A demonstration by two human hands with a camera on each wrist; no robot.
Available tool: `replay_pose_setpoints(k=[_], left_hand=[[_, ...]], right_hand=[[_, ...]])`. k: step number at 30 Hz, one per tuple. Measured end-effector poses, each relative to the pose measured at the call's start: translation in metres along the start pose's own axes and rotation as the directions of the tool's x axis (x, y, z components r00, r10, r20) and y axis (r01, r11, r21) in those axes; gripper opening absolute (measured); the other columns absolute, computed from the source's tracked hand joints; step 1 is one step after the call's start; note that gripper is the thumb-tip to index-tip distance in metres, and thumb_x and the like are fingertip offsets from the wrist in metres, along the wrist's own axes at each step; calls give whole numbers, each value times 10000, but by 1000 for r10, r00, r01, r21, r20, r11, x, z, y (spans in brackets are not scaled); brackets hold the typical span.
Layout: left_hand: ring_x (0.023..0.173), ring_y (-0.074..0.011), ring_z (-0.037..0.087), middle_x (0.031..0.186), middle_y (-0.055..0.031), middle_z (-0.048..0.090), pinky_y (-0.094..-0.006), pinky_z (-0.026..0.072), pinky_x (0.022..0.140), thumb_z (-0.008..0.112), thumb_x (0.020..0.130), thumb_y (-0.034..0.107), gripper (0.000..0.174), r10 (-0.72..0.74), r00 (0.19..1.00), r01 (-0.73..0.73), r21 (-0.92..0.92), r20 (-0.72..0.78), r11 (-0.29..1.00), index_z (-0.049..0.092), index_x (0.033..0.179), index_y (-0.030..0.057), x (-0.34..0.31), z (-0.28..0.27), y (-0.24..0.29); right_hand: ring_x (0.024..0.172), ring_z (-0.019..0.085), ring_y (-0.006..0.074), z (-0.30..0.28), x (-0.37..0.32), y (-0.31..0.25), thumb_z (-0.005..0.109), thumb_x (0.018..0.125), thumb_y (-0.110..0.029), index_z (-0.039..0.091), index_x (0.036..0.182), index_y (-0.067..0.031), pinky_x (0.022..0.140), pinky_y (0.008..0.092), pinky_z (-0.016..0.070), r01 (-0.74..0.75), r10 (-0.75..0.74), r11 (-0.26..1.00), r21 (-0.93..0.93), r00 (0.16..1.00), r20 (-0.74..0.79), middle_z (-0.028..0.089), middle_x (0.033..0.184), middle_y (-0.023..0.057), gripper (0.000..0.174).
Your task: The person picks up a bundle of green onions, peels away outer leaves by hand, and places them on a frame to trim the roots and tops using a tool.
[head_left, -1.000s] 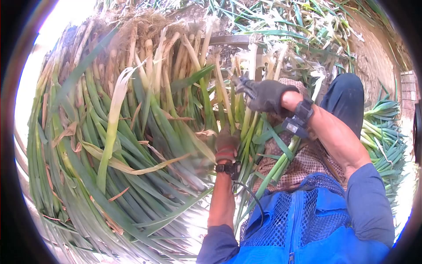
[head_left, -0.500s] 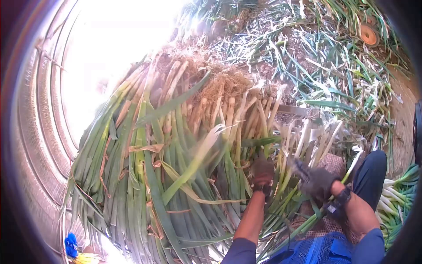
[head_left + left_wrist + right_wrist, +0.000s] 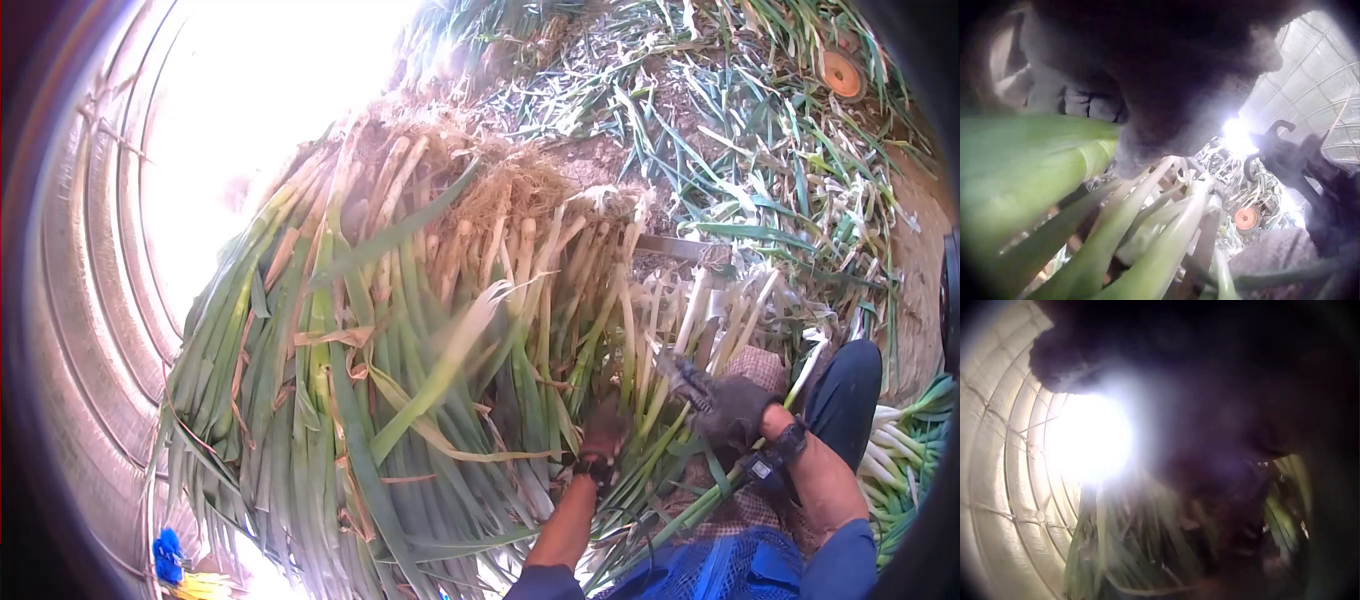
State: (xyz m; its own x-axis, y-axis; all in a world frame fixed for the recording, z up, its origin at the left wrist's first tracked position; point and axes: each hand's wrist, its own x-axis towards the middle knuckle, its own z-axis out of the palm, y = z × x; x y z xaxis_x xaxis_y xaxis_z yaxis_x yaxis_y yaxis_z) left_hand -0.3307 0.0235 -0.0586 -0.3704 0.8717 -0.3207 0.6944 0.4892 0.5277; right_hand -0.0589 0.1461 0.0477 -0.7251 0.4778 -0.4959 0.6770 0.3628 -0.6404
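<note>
I have L hand (image 3: 605,430) down in the onions (image 3: 390,350), fingers curled round a green stalk (image 3: 1029,169) per L wrist cam; main pile is to its left, root ends fwd. R hand (image 3: 725,405) is just right of it, near more stalks, fingers loosely bent + apart. Metal bar (image 3: 685,247) fwd of R hand, leaf litter (image 3: 740,130) beyond. Knee (image 3: 845,400) + 2nd pile (image 3: 905,455) to its right.

There is one large heap of long green onions (image 3: 290,390). By its right side are one gloved left hand (image 3: 605,430) and one gloved right hand (image 3: 730,408), two in all. Farther right of it are one smaller green-onion pile (image 3: 905,465) and one orange disc (image 3: 842,75).
</note>
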Motion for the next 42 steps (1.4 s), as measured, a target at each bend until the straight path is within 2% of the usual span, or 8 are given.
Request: replay_pose_setpoints(k=[3,7,10,15,16,23,34,42], left_hand=[[936,-462,697,1000,-253,730,-496,532,813,683,943,402,522,-132,988,135,31,-81,990,588,1393,156,-26,17,-6],[920,-402,711,1032,-236,738,-457,541,809,671,962,339,500,-103,989,99,-48,-105,994,585,1417,151,-26,7,2],[908,-341,727,1070,-209,750,-420,551,810,653,985,259,479,-161,984,145,-186,-74,972,582,1445,145,-28,6,0],[924,-280,730,1066,-191,764,-395,541,830,657,1015,275,495,-162,985,142,-257,-58,956,552,1480,145,-30,8,1],[919,-95,642,1189,-65,745,-298,538,813,672,1014,192,532,-301,953,299,-211,25,931,530,1523,125,-31,-1,16],[1064,-137,668,1264,-105,732,-298,516,941,681,993,133,530,-208,978,198,-215,-24,956,539,1500,68,-32,13,1],[1154,-269,709,1301,-169,711,-369,528,984,696,975,189,513,-256,966,257,-80,22,963,575,1455,52,-40,3,26],[1018,-367,727,1157,-198,735,-450,561,879,700,968,300,488,20,976,-3,81,-216,997,622,1426,153,-42,30,-5]], right_hand=[[833,734,415,-8,-9,-20,668,843,-522,132,1671,-232,829,470,580,57,-28,990,-129,975,219,736,921,260,1028],[826,725,413,-12,-4,-17,647,848,-532,107,1672,-227,831,499,561,61,-61,997,-41,998,20,739,962,249,1030],[773,718,413,37,15,22,647,856,-496,108,1669,-212,780,467,573,446,-443,895,32,894,-57,732,912,252,1016],[729,722,404,-15,20,-29,602,858,-348,114,1671,-218,738,467,588,43,-45,999,24,996,83,739,923,238,957],[753,724,407,-20,31,-33,591,858,-332,123,1670,-219,761,474,587,-1,1,1000,1,998,60,741,947,238,944],[930,729,411,-36,78,-40,619,825,-268,553,1416,-104,829,500,578,-67,73,997,35,976,-203,745,999,246,617],[966,714,439,-20,57,-44,616,814,-295,561,1382,-39,890,508,559,-82,91,995,60,981,-174,732,1050,268,625],[844,711,443,-3,6,-41,631,856,-399,190,1660,-232,812,496,564,-10,10,1000,7,999,47,712,956,285,932]])
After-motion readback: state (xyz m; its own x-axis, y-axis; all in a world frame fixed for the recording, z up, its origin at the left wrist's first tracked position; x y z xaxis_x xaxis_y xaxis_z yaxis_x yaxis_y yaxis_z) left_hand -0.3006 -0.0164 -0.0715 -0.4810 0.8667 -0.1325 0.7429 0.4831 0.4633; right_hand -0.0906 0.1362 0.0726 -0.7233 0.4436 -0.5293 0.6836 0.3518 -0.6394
